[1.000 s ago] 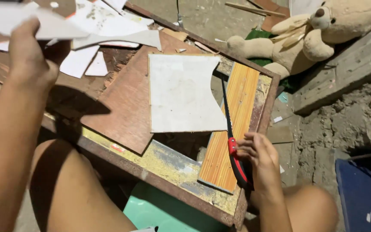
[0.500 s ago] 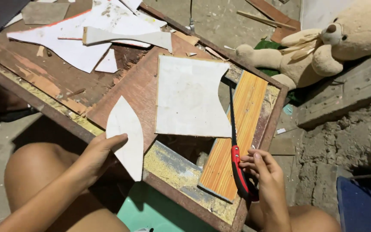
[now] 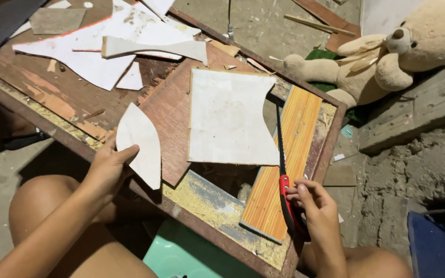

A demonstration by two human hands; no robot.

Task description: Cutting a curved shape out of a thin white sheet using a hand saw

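The left hand is pinching a white leaf-shaped offcut, thumb on its face and fingers behind its left edge, holding it just over the near part of the table; the right hand is closing round the red handle of a small handsaw, fingers wrapped and together; the saw's dark blade is running up along the left edge of an orange wood-grain plank, which is lying at the table's right end; just left of the blade a larger white board with a curved cut right edge is resting on a brown panel; further up the table white scraps are lying scattered; beyond the table's far corner a tan teddy bear is lying on the ground.
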